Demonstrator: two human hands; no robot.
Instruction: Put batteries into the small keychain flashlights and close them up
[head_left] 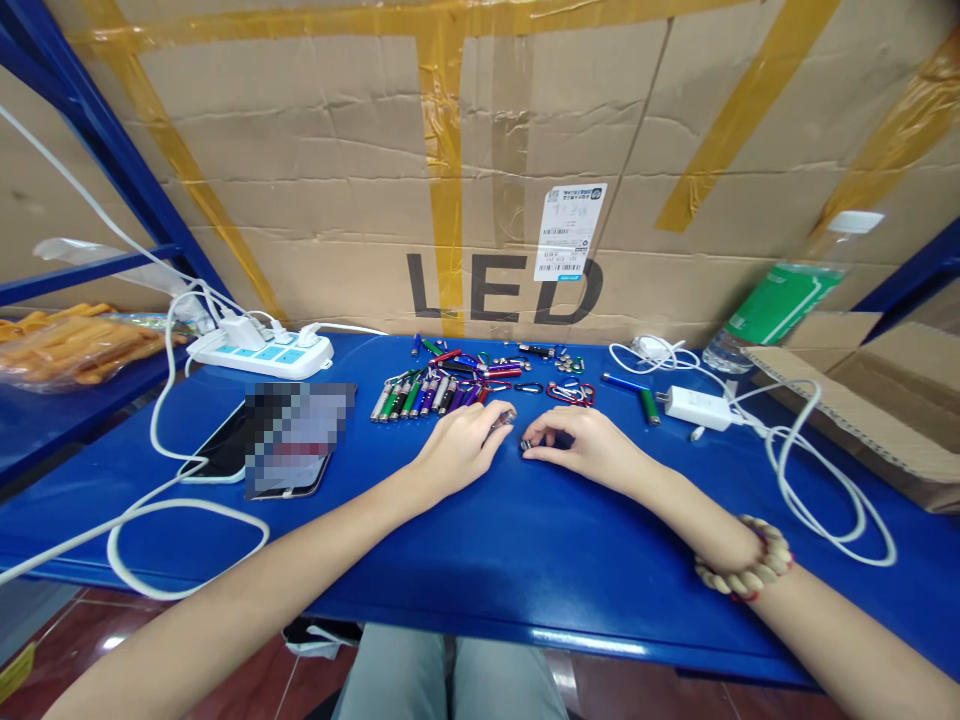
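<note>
Both my hands rest on a blue table (487, 540), close together near its middle. My left hand (461, 445) is closed around a small silver pen-shaped flashlight (504, 420) whose tip sticks out toward the right. My right hand (581, 440) pinches a tiny dark part (527, 445) against the table, a few centimetres from the flashlight tip. A beaded bracelet (746, 570) sits on my right wrist. Just behind my hands lies a pile of several small coloured flashlights (431, 392) and carabiner clips (570, 392).
A white power strip (259, 355) with plugs and white cables stands at the back left; two phones (262, 445) lie in front of it. A white charger (694, 407) and looped cable lie right. An open cardboard box (862, 400), a plastic bottle (780, 300) and a large "LED" carton (487, 180) border the table.
</note>
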